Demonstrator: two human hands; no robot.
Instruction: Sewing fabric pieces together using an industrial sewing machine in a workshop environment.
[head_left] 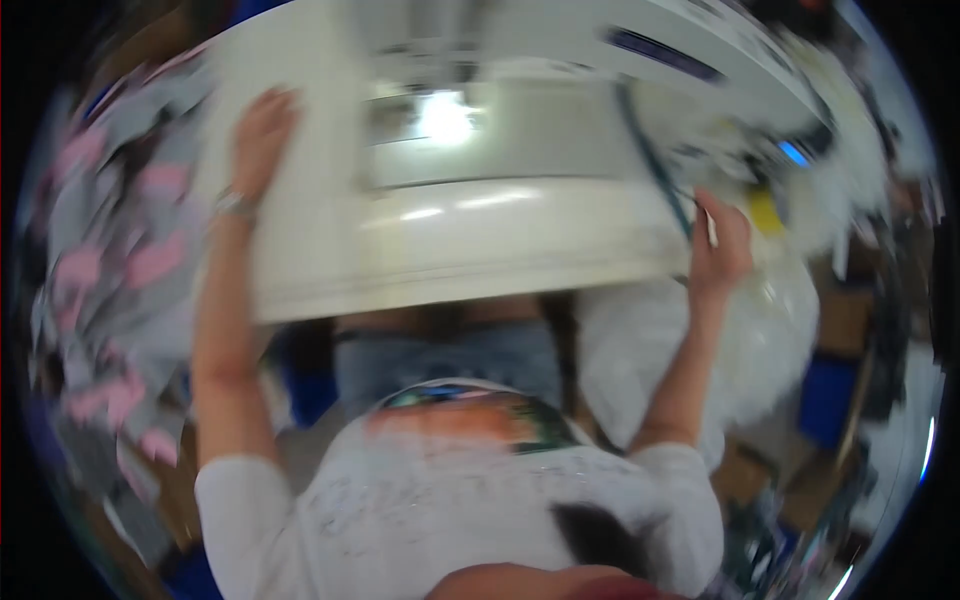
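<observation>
A white sewing machine (560,35) spans the far side of a pale work table (500,245), its lamp (445,118) glowing over the needle area. My left hand (266,135) is over the table's left part, left of the needle; its fingers are smeared by motion. At the table's right edge, my right hand (720,245) is closed with thumb and fingers drawn together. A small, thin dark tip shows at its fingers, but what it belongs to is too blurred to name. Near that hand, a dark teal strip (648,148) runs across the table.
Grey and pink fabric pieces (135,250) are heaped left of the table. White translucent plastic (770,330) bulges below my right hand. A yellow item (765,210) sits right of that hand. Further right stand a cardboard box (842,322) and a blue bin (828,400).
</observation>
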